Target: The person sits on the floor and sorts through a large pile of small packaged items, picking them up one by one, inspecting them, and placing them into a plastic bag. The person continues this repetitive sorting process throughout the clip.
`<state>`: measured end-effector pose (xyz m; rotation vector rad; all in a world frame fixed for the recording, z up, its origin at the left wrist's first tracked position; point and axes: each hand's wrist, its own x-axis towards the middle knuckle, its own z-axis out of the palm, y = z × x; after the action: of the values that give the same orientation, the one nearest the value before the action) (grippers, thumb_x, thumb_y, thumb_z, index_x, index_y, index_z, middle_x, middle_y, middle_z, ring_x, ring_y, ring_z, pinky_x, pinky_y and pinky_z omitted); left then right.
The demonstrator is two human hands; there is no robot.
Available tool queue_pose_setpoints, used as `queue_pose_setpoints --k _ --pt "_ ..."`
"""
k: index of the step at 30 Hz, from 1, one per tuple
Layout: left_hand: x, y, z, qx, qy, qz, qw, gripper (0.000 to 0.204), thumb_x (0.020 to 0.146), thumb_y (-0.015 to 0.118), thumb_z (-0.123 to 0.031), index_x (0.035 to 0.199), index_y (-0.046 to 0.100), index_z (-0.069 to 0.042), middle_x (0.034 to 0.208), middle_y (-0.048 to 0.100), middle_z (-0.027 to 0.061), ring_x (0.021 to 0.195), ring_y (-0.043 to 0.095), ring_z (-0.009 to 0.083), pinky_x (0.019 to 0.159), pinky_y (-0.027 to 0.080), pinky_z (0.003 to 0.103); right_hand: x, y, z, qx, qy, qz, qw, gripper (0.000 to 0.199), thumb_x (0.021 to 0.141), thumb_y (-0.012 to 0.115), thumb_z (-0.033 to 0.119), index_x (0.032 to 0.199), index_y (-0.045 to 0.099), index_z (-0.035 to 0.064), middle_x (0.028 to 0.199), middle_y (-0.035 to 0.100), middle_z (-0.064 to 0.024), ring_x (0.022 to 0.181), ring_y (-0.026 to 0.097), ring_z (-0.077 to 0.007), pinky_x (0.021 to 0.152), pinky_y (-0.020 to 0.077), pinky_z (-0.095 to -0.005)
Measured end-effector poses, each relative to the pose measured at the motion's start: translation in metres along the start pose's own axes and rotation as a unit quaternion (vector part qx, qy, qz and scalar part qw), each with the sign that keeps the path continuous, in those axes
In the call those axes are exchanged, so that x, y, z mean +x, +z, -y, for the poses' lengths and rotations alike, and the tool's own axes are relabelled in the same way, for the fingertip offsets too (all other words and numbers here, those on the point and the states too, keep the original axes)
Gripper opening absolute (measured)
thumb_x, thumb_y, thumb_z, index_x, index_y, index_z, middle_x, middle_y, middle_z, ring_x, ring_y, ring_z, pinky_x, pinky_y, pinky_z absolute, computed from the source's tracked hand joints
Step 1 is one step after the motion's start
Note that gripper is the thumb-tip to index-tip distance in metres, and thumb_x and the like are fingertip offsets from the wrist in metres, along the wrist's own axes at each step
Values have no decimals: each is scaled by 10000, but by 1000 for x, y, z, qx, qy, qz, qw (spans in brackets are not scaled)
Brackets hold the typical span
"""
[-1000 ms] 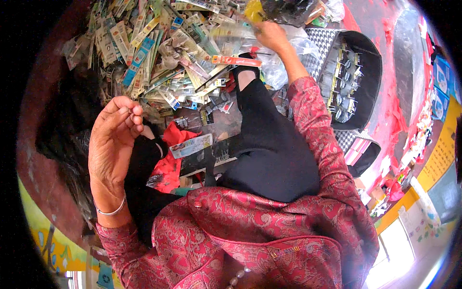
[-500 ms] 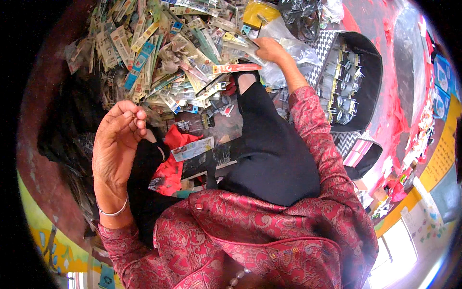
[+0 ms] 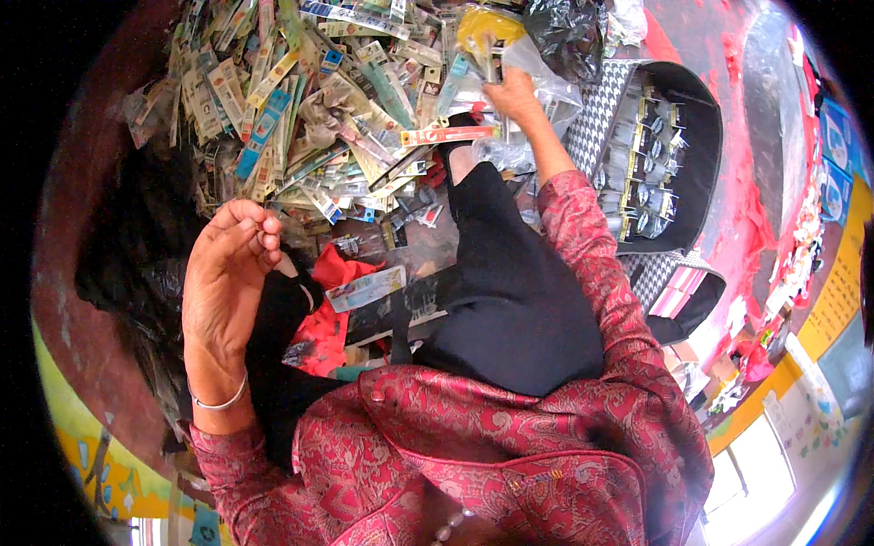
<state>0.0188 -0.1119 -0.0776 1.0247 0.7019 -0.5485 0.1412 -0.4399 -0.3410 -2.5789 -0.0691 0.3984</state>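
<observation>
My left hand (image 3: 228, 273) is raised on the left, fingers curled together, with nothing showing between them. A silver bangle sits on its wrist. Reaching farther off, my right hand (image 3: 513, 96) has its fingers closed beside a clear plastic bag (image 3: 553, 100) and a yellow bundle (image 3: 484, 32); what it grips, if anything, I cannot make out. Left of it spreads a large heap of slim clear packets (image 3: 346, 100) with printed card strips. A packet with an orange-red strip (image 3: 446, 136) lies at the near edge of the heap, by my foot.
On the right stands a black houndstooth-sided bag (image 3: 696, 146) filled with packets, with a smaller bag (image 3: 692, 296) nearer. Black plastic (image 3: 564, 36) lies at the far side. Red cloth (image 3: 332, 273) and a light-blue packet (image 3: 366, 288) lie between my legs.
My right hand has moved slightly away from the packets towards the yellow bundle, and the yellow-topped packet near its fingers is no longer there. My left hand has shifted slightly right and down.
</observation>
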Motion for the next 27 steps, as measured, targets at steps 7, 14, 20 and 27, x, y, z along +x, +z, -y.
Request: queue_pose_setpoints --k 7,14,20,27 --pt "0 -1 2 6 -1 -2 1000 113 786 519 -109 862 508 -25 784 544 48 688 503 103 641 405 225 -1 -42 1 536 78 110 834 341 697 495 -3 1033 502 -59 870 620 -153 722 612 -190 580 518 -298" --pt "1 5 -1 4 -7 -16 1000 98 780 516 -94 844 519 -20 791 553 54 696 510 108 645 414 226 -10 -74 65 652 -17 197 732 448 676 583 14 1098 439 -30 904 602 -194 836 600 -237 747 485 -338" --pt "1 3 3 2 -16 -25 1000 107 793 501 -87 876 520 -22 818 567 58 706 523 112 655 424 228 -15 -69 100 661 54 262 701 370 657 634 48 996 510 -35 812 611 -155 734 610 -202 648 503 -299" --pt "7 1 12 7 -7 -64 998 321 800 554 -117 1094 474 -17 966 557 54 846 523 112 737 423 232 -39 -65 190 607 53 207 766 210 628 662 12 822 592 -28 745 620 -86 635 597 -155 604 485 -283"
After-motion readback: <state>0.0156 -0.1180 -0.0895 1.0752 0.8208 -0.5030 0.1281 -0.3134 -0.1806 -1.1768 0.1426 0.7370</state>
